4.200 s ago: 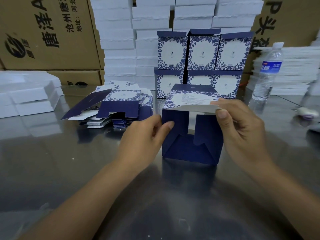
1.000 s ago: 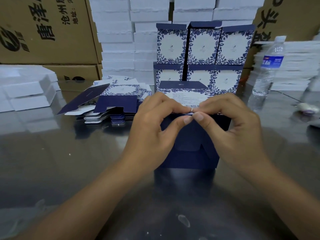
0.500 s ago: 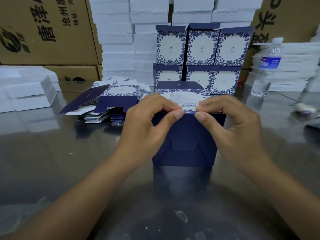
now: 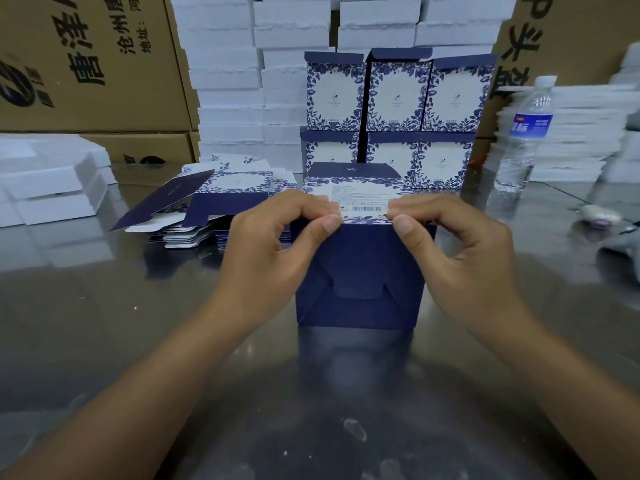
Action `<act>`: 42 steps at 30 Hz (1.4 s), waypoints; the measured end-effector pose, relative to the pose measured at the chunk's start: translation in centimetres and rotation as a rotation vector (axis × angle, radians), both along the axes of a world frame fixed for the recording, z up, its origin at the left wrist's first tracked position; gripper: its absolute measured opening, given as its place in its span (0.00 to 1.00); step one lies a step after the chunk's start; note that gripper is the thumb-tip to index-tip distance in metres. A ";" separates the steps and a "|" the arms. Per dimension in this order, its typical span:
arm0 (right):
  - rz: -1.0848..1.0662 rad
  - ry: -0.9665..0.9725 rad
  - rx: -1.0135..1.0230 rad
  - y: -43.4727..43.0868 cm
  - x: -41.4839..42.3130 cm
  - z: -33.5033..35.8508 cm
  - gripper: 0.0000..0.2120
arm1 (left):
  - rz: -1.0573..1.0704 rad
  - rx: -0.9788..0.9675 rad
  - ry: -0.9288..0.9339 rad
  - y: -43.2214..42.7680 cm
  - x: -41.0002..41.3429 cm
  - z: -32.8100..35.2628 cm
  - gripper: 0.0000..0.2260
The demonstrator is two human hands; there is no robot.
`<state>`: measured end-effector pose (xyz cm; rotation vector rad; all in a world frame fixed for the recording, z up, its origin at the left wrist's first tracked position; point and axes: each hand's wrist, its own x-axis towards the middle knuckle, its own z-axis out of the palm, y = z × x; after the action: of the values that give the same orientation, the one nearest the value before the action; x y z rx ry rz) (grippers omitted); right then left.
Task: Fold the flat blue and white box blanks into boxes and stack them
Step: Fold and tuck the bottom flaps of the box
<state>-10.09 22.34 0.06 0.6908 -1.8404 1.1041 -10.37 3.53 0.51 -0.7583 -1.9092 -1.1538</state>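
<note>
A blue and white box [image 4: 358,275] lies on its side at the middle of the table, its dark blue bottom flaps interlocked and facing me. My left hand [image 4: 273,247] pinches its upper left edge, thumb on the blue bottom, fingers on the printed side. My right hand [image 4: 460,251] pinches the upper right edge the same way. Behind it, folded boxes [image 4: 398,98] stand stacked in two rows. A pile of flat blanks [image 4: 214,202] lies to the left.
A water bottle [image 4: 526,133] stands at the right, with a small white object [image 4: 597,213] near it. White foam trays [image 4: 45,181] sit at the left, more white stacks [image 4: 228,71] and brown cartons [image 4: 90,64] behind. The table [image 4: 104,323] is glossy metal.
The bottom flaps have been pushed in and locked shut. Both thumbs moved from the centre of the top edge outward toward its corners; the box has stayed in place.
</note>
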 end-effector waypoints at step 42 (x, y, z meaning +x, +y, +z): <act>0.052 -0.413 0.149 1.4 -1.3 -1.8 0.30 | -0.245 0.106 -0.501 -0.3 -1.5 -3.0 0.34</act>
<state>-11.39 23.70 -1.78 0.6312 -2.2850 1.2199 -11.91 3.23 -2.52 -0.7042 -2.1731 -1.7105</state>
